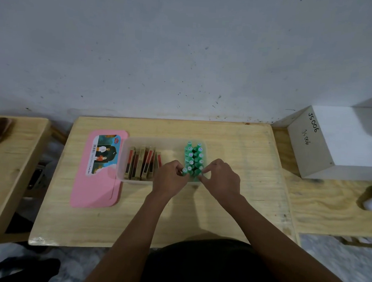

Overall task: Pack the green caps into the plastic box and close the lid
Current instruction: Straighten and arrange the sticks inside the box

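Both the left hand (170, 178) and right hand (222, 179) pinch upright green caps (194, 156) at the plastic box's (123, 159) near right corner, seemingly squaring the rows.

A speckled whitish wall (186, 43) is seen behind a wooden table (231, 208), flanked by a left table (11, 164) and a right table (328, 208) on which a box (342, 144) is set, above grey floor (336, 256).

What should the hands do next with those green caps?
Probably the left hand should let go and reach for the pink lid. The green caps already stand in rows inside the plastic box, no loose ones show on the table, and the lid lies just left of the box.
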